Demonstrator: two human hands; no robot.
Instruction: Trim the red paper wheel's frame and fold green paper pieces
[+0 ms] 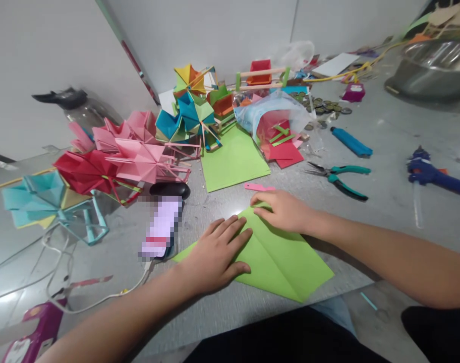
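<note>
Green sheet [279, 257] lies creased near tabletop [389, 151] edge, pink strip [258, 186] just beyond. L hand [218, 252] is palm-down on it, fingers loosely spread, gripping nothing. R hand [279, 209] is half-curled at the far corner; can't tell if it's pinching or just pressing, fingertips partly hidden. Step's prob. lining up a fold; next move calls for steady L pressure w/ R smoothing the edge.

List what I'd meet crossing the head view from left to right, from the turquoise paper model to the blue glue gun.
Turquoise paper model → phone → left hand → right hand, both hands on the green sheet → pliers → blue glue gun.
</note>
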